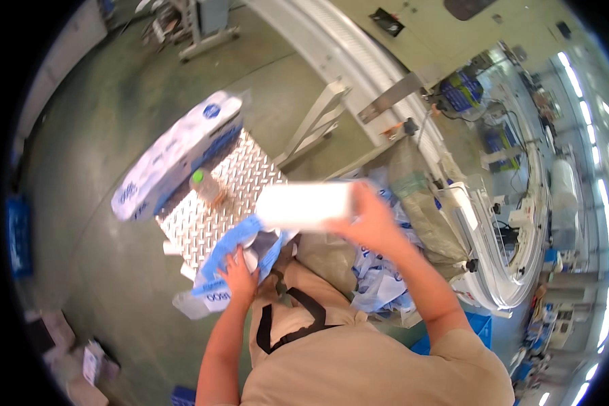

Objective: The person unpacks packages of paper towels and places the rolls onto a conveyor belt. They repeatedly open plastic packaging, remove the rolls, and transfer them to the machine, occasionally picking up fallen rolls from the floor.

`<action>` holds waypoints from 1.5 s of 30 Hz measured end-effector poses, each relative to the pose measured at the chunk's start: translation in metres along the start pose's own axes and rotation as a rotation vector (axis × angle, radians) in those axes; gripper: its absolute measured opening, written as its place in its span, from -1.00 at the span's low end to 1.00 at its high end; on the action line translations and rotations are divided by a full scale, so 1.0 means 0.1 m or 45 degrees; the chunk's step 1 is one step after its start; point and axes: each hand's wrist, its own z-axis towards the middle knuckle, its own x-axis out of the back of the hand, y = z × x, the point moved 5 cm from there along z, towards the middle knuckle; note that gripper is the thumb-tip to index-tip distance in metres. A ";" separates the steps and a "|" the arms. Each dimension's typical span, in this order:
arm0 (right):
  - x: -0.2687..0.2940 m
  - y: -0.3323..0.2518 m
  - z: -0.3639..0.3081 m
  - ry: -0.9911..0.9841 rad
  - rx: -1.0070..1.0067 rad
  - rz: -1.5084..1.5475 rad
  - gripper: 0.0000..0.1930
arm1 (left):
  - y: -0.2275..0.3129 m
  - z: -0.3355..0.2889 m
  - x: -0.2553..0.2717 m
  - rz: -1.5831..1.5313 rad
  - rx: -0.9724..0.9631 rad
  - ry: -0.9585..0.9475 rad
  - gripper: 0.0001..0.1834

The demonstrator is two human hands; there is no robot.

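Right hand (369, 220) is closed around the right end of a white roll (304, 205), with the thumb and fingers bearing on that end. Motion blur softens the roll's outline and hides surface detail. The roll is held clear of the counter (252, 162), in front of the person's trousers (325, 287). Its long axis runs nearly left to right across the view, and its free end points left.

Left hand (240, 274) is placed at the near side of a blue plastic bag (218, 260), with fingers extended over the bag's edge. Whether these fingers grip or only press cannot be told. The bag lies at the near edge of the counter, and white material shows inside its opening.

Key relation: the free end of the roll is just beyond the bag's opening and slightly to its right. The right hand holds the roll directly; the left hand is apart from it, lower and to the left.

On the counter, a bottle (210, 192) with a green cap stands beyond the bag. A long wrapped pack (179, 154) lies along the counter's far left edge.
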 end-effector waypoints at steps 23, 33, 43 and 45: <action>1.26 0.83 0.51 0.574 -0.029 0.587 -0.68 | 0.26 0.04 0.12 -0.097 0.830 0.343 -0.12; -0.41 0.13 -0.14 -0.422 0.164 0.797 -0.19 | 0.84 -0.72 1.57 -1.816 0.284 0.025 -0.41; 1.93 1.11 0.10 1.136 -0.320 1.338 -0.41 | 0.11 -0.03 0.10 -1.050 0.202 0.151 -0.30; 2.26 1.69 0.12 1.497 -0.558 0.977 -0.27 | -0.10 -0.02 -0.22 -0.478 0.229 0.283 -0.42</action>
